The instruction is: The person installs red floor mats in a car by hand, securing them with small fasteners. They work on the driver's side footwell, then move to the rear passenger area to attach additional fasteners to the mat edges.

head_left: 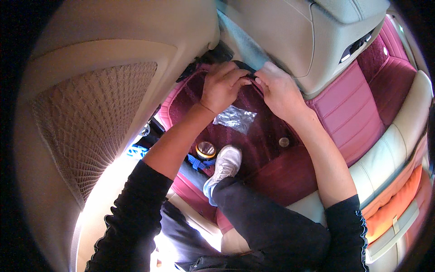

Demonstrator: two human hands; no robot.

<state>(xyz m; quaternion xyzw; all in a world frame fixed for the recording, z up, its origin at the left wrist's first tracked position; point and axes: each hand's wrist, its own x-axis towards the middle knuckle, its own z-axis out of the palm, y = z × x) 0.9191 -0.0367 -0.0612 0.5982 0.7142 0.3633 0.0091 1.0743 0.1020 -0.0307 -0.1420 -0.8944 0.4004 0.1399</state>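
Note:
Both of my hands work at the far edge of a maroon floor mat [265,125] in a car footwell. My left hand [222,83] has its thumb and fingers pinched together at the mat's raised edge, beside a black piece [242,64]. Just to the right, my right hand [280,90] is curled with its fingertips on the same edge. The fingertips of both hands nearly meet, and they partly hide what they pinch. A crumpled clear plastic bag [236,119] lies on the mat below my hands.
A headlamp [205,149] with a blue strap lies beside my shoe [228,161] on the mat. A round fastener [284,142] sits to the right. A seat back [98,112] rises at left, the beige console [285,37] beyond. An orange cushion [396,204] is at right.

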